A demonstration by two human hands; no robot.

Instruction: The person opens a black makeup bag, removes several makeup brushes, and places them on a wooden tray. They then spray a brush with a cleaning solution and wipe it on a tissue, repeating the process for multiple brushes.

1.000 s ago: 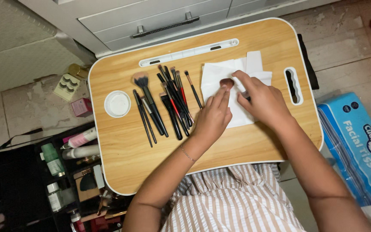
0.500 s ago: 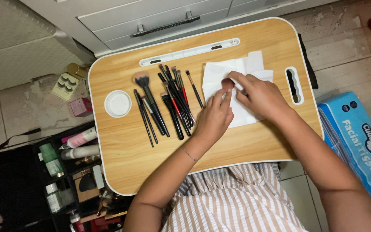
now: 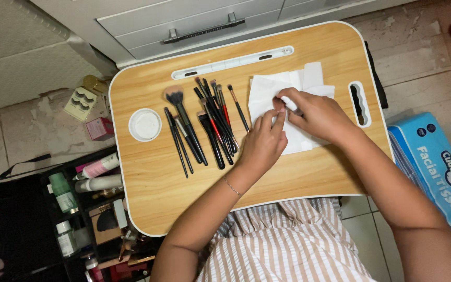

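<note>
Both hands have drawn together: the brown brush head seen a second ago is now hidden. Right hand [image 3: 317, 116] pinches a fold of white tissue [image 3: 264, 89] on the lap table [image 3: 298, 172]; left hand [image 3: 263, 142] presses it flat, fingers extended. Brush direction cannot be told. Roughly ten brushes [image 3: 212, 122] lie handles toward the person; one white lid [image 3: 144, 125].

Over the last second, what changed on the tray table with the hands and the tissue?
The brush head that lay bare between the fingertips is now hidden: the right hand has drawn the white tissue over it, the left hand pressing alongside. The row of brushes, white dish and wooden tray table stayed put.
</note>
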